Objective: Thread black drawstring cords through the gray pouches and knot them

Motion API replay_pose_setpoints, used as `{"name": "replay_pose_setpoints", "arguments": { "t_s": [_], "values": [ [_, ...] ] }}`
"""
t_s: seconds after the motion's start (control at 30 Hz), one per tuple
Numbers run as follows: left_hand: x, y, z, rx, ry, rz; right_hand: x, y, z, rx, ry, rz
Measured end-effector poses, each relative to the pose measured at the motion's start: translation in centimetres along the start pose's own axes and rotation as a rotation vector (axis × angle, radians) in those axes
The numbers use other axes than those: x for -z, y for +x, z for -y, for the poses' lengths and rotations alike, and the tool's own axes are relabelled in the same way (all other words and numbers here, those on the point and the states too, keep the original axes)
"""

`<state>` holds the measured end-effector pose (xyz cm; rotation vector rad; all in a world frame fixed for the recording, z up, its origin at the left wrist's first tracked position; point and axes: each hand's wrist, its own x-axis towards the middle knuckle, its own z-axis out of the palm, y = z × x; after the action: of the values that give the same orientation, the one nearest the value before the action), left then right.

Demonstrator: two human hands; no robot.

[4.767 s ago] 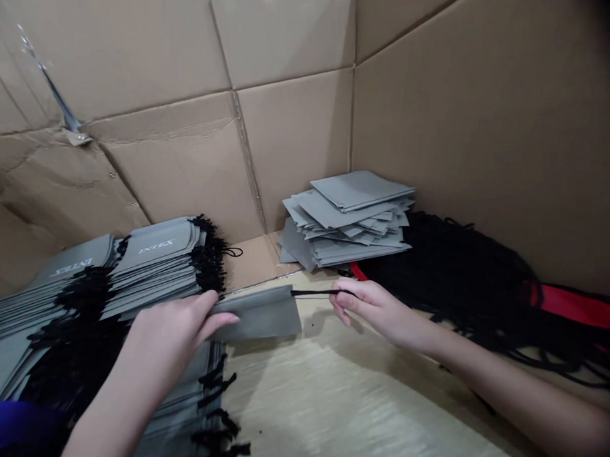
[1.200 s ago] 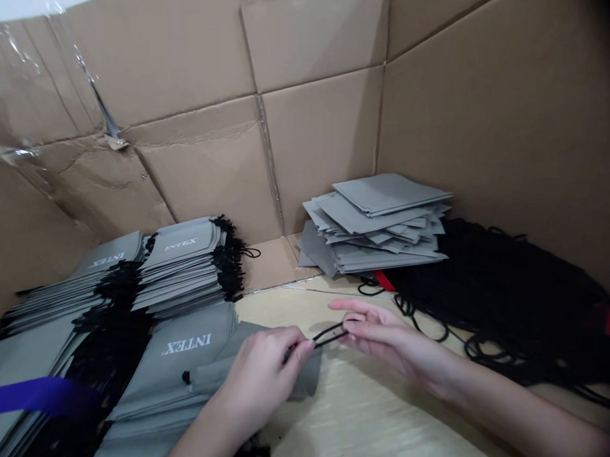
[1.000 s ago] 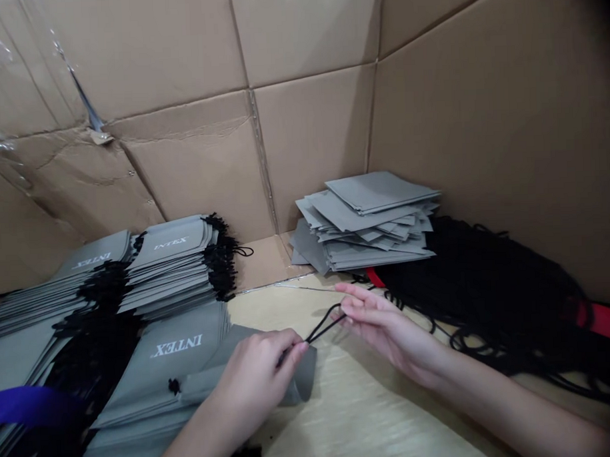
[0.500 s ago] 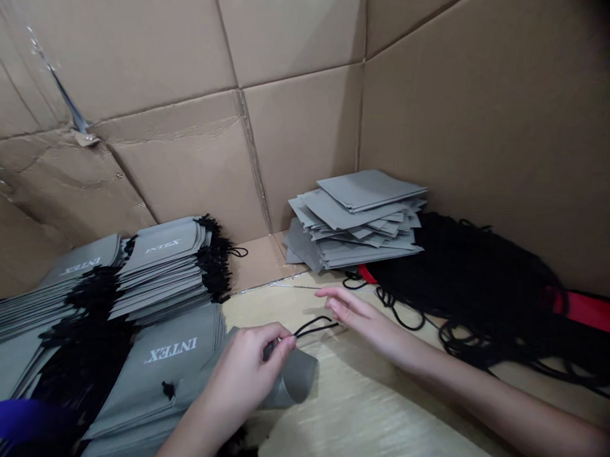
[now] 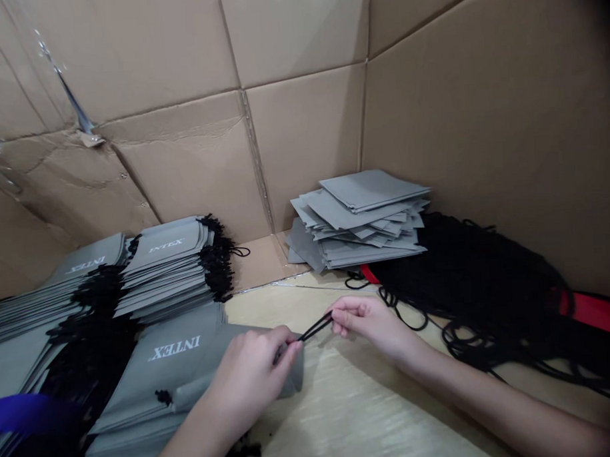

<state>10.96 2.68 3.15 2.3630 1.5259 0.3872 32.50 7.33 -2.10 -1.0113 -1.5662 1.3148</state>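
Right hand [image 5: 371, 324] has returned, pinching the black cord loop [image 5: 305, 336]; left hand [image 5: 252, 370] grips its other end.

There's your cord [image 5: 316, 326], matt textile; your pouch [image 5: 294, 377], smooth dull cloth; the worktop [image 5: 351, 407], faintly glossy; the walls [image 5: 306, 122], creased matt cardboard!

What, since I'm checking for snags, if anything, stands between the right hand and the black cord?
Nothing visible: the right hand pinches the black cord, which runs in plain view to the left hand.
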Motion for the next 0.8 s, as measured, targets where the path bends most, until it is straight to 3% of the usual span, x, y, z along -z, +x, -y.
{"name": "replay_pose_setpoints", "arguments": {
  "t_s": [0.3, 0.53, 0.7, 0.8],
  "values": [
    [-0.2, 0.1, 0.5, -0.043, 0.059, -0.013, 0.5, -0.4, 0.7, 0.189, -0.402, -0.017],
    [0.2, 0.0, 0.4, -0.044, -0.059, -0.02, 0.4, -1.2, 0.9, 0.303, -0.665, -0.047],
    [0.9, -0.1, -0.1, -0.023, -0.154, 0.013, 0.6, -1.3, 1.4, 0.352, -0.547, -0.115],
    [1.1, -0.4, -0.9, -0.107, -0.531, 0.193, -0.5, -1.4, 1.1, 0.233, -0.331, -0.097]
  ]
}}
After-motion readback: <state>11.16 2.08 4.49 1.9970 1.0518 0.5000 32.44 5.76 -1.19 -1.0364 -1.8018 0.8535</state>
